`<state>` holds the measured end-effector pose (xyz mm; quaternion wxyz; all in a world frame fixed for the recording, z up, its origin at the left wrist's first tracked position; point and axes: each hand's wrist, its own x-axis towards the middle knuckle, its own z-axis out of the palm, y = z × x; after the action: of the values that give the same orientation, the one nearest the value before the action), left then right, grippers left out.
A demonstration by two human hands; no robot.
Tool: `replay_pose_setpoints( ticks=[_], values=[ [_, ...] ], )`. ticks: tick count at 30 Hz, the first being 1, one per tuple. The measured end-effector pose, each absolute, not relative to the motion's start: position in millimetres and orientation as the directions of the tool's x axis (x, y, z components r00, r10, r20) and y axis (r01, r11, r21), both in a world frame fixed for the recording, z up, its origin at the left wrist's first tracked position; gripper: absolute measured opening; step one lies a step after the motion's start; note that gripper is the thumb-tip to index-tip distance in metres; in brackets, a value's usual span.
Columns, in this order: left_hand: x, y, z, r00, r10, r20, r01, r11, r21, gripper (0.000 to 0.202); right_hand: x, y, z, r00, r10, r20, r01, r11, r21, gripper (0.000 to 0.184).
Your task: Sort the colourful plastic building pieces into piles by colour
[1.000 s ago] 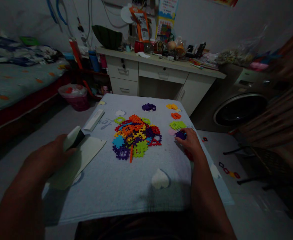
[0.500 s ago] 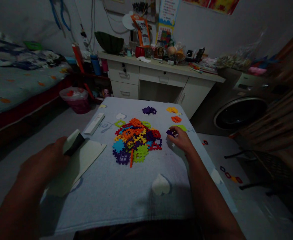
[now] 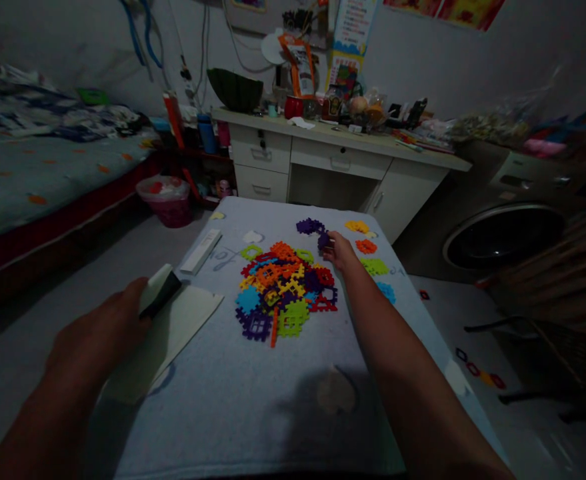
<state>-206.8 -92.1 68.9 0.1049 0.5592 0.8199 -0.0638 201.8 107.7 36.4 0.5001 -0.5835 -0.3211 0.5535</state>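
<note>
My right hand point(image 3: 340, 251) pinches a dark purple toothed building piece point(image 3: 323, 241) beside a small group of purple pieces point(image 3: 307, 226) at the far side of the table. A pile of interlocking plastic pieces in many colours point(image 3: 283, 283) lies nearer, left of my right forearm. Over at the table's left edge, my left hand point(image 3: 107, 327) is closed around a black-and-white object point(image 3: 163, 291), whose kind I cannot make out. Under that object is a pale sheet point(image 3: 187, 317).
Sorted yellow point(image 3: 357, 227), orange point(image 3: 366, 247), green point(image 3: 374, 267) and blue pieces point(image 3: 385, 292) line the right side. A long white box point(image 3: 201, 252) lies at the left on the cloth-covered table point(image 3: 207, 413). Behind stand a desk point(image 3: 313, 137) and a washing machine point(image 3: 503, 213).
My right hand has moved forward and left with the purple piece, reaching the purple group. Blue pieces at the right now show. My left hand keeps its hold; the whole view has shifted slightly.
</note>
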Motion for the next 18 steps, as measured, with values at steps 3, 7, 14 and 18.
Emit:
replay_pose_setpoints(
  ticks=[3,7,14,18],
  values=[
    [-207.8,-92.0,69.8,-0.345,0.907,-0.241,0.933,0.360,0.019,0.066,193.8,121.8,34.1,0.146,0.910,-0.387,-0.252,-0.344,-0.904,0.016],
    [-206.0,-91.1,74.1,-0.342,0.903,-0.259,0.934,0.356,0.007,0.066,186.5,137.4,28.9,0.159,0.907,-0.391,-0.257,-0.344,-0.903,0.011],
    [-204.7,-91.8,80.7,-0.341,0.904,-0.259,0.936,0.352,-0.007,0.065,176.6,153.7,14.3,0.286,0.919,-0.269,-0.067,-0.261,-0.963,0.015],
    [-209.6,-92.4,78.6,-0.311,0.918,-0.246,0.946,0.324,0.015,0.062,178.0,149.9,9.2,0.272,0.945,-0.184,0.018,-0.196,-0.980,0.030]
  ],
)
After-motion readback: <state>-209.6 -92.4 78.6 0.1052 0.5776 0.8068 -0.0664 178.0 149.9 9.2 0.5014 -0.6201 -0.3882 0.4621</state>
